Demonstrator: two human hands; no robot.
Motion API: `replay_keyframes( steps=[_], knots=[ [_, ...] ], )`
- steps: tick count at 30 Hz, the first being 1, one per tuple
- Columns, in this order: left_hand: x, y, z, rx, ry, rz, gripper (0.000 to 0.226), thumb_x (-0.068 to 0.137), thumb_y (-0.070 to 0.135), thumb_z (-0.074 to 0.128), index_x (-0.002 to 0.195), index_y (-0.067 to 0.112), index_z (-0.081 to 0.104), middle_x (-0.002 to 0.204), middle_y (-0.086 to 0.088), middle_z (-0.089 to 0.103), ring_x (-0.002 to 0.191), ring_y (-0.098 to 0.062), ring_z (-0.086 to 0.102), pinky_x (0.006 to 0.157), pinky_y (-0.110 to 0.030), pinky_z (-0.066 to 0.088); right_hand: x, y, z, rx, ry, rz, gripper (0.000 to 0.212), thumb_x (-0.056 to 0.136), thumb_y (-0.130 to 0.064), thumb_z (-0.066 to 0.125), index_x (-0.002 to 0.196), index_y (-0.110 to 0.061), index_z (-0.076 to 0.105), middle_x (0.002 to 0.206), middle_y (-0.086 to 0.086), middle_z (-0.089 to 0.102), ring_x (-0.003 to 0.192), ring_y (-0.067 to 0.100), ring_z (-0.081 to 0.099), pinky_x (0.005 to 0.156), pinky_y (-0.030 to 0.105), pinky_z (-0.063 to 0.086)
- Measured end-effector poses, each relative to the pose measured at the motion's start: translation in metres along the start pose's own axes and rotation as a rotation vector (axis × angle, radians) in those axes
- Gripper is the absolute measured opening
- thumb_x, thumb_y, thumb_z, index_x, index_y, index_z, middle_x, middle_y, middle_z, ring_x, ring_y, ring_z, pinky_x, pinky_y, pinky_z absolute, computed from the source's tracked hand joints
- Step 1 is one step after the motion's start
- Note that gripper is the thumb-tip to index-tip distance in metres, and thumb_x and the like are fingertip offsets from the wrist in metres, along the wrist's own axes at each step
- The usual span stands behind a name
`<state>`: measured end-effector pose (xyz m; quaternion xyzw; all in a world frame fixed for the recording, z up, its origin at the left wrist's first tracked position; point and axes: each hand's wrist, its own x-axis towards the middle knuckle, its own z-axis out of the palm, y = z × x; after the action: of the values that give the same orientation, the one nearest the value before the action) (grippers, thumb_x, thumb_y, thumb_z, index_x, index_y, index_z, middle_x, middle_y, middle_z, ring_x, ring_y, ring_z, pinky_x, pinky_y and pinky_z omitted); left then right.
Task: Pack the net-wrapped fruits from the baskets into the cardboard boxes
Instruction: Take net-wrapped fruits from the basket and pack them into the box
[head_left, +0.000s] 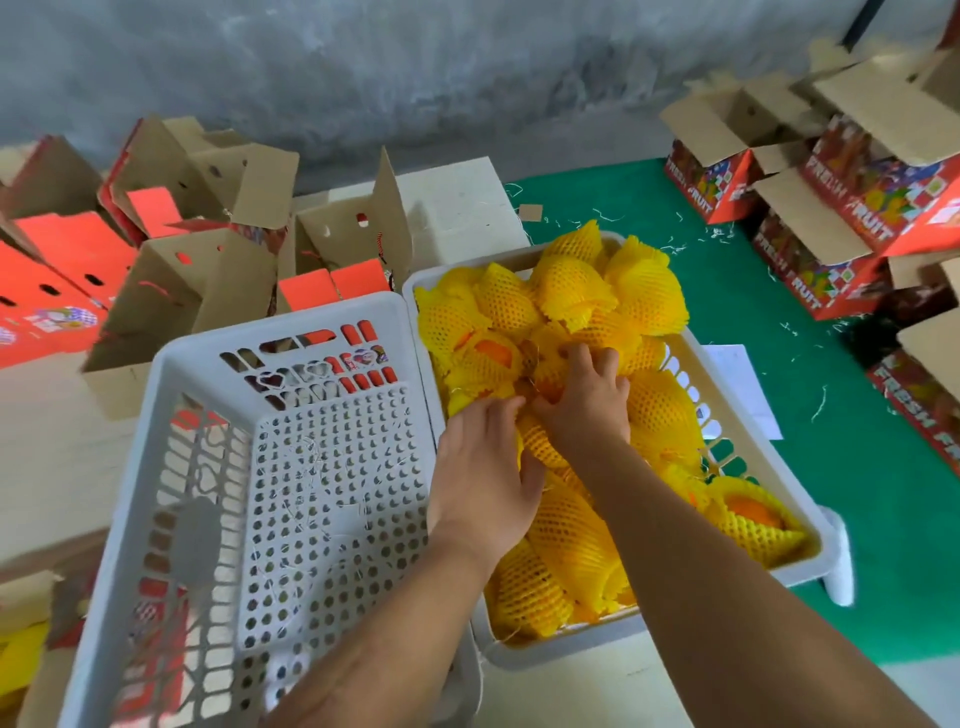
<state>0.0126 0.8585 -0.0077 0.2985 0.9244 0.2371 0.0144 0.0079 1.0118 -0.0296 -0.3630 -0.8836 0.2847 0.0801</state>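
Both our hands, left hand (485, 467) and right hand (584, 400), reach into the full basket (779, 566), fingers curled on net-wrapped fruits (566, 525). The neighbouring basket (332, 467) lies empty; most packing into the boxes (218, 280) likely remains.

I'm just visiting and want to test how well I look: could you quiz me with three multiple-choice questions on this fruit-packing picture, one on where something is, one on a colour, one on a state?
1. Where are both hands?
A. In the basket full of fruits
B. In the empty basket
C. Inside a cardboard box

2. What colour is the net around the fruits?
A. White
B. Yellow
C. Blue

3. What state are the red boxes at the far right in?
A. Taped shut
B. Flattened
C. Flaps open

Answers:
1. A: the left hand and the right hand both reach among the net-wrapped fruits in the full basket, not the empty basket beside it.
2. B: every foam net in the pile is yellow, with orange fruit showing through.
3. C: the red boxes marked FRESH FRUIT stand with their brown flaps up.
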Motion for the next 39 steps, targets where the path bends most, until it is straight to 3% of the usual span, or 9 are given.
replay_keyframes(
  steps=[3,6,11,16,19,23,27,32,39],
  knots=[
    [-0.005,-0.001,-0.002,-0.059,0.024,0.033,0.053,0.099,0.035,0.054,0.149,0.029,0.039,0.144,0.006,0.046,0.137,-0.014,0.037,0.113,-0.040,0.043,-0.011,0.015,-0.009,0.230,0.100,-0.079,0.069,0.076,-0.042,0.079,0.135,-0.025,0.048,0.128,0.002,0.041,0.112,0.031,0.049,0.091,0.045,0.048],
    [-0.005,-0.004,-0.006,-0.196,0.047,0.004,0.055,0.099,0.045,0.054,0.151,0.034,0.036,0.145,0.013,0.045,0.140,-0.007,0.036,0.112,-0.035,0.045,-0.034,0.031,-0.016,0.530,0.162,-0.128,0.056,0.073,-0.049,0.072,0.124,-0.035,0.053,0.115,-0.008,0.048,0.088,0.014,0.057,0.073,0.035,0.052],
    [-0.003,-0.002,-0.007,-0.243,-0.026,-0.035,0.065,0.100,0.070,0.033,0.158,0.041,0.030,0.136,0.018,0.058,0.128,-0.009,0.051,0.106,-0.037,0.048,-0.057,0.027,-0.024,1.055,-0.096,-0.016,0.049,0.071,-0.048,0.069,0.114,-0.027,0.061,0.098,0.001,0.069,0.075,0.021,0.061,0.061,0.034,0.049],
    [-0.003,-0.004,-0.008,-0.270,-0.004,0.002,0.057,0.102,0.071,0.034,0.146,0.039,0.050,0.106,0.029,0.055,0.111,-0.001,0.050,0.102,-0.039,0.045,-0.059,0.014,-0.030,1.119,-0.117,-0.015,0.055,0.070,-0.053,0.062,0.109,-0.014,0.065,0.089,-0.002,0.070,0.082,0.011,0.062,0.071,0.029,0.052],
    [-0.001,-0.003,-0.009,-0.214,-0.020,0.063,0.055,0.097,0.078,0.036,0.134,0.041,0.056,0.106,0.028,0.058,0.107,0.000,0.052,0.101,-0.037,0.042,-0.061,0.020,-0.031,1.177,-0.129,-0.092,0.048,0.078,-0.048,0.060,0.109,-0.011,0.062,0.084,-0.005,0.067,0.076,0.006,0.060,0.063,0.019,0.050],
    [-0.003,-0.004,-0.006,-0.218,-0.005,0.047,0.057,0.090,0.085,0.042,0.127,0.043,0.052,0.104,0.031,0.049,0.100,0.011,0.045,0.096,-0.026,0.038,-0.062,0.022,-0.029,1.325,-0.340,-0.086,0.061,0.080,-0.039,0.068,0.133,-0.018,0.047,0.112,0.009,0.062,0.090,0.014,0.063,0.070,0.028,0.052],
    [-0.006,-0.004,-0.008,-0.341,0.010,-0.012,0.058,0.093,0.079,0.041,0.138,0.042,0.048,0.110,0.026,0.048,0.109,0.007,0.049,0.095,-0.039,0.048,-0.060,0.018,-0.030,1.403,-0.444,0.012,0.051,0.086,-0.021,0.068,0.134,-0.021,0.053,0.107,0.011,0.072,0.089,0.019,0.069,0.068,0.031,0.057],
    [-0.002,0.001,-0.009,-0.273,-0.022,-0.049,0.051,0.099,0.056,0.046,0.146,0.037,0.045,0.138,0.016,0.048,0.129,-0.008,0.049,0.107,-0.046,0.045,-0.054,0.021,-0.037,1.612,-0.498,0.306,0.026,0.098,-0.020,0.053,0.104,-0.028,0.077,0.108,0.011,0.075,0.087,0.021,0.073,0.064,0.034,0.058],
    [-0.001,-0.002,-0.003,-0.284,0.077,-0.032,0.023,0.098,0.053,0.060,0.113,0.036,0.066,0.102,0.020,0.064,0.103,-0.006,0.055,0.094,-0.042,0.049,-0.051,0.023,-0.038,1.562,-0.529,0.471,0.027,0.100,-0.036,0.058,0.089,-0.025,0.080,0.089,0.004,0.078,0.073,0.018,0.076,0.057,0.035,0.060]
  ],
)
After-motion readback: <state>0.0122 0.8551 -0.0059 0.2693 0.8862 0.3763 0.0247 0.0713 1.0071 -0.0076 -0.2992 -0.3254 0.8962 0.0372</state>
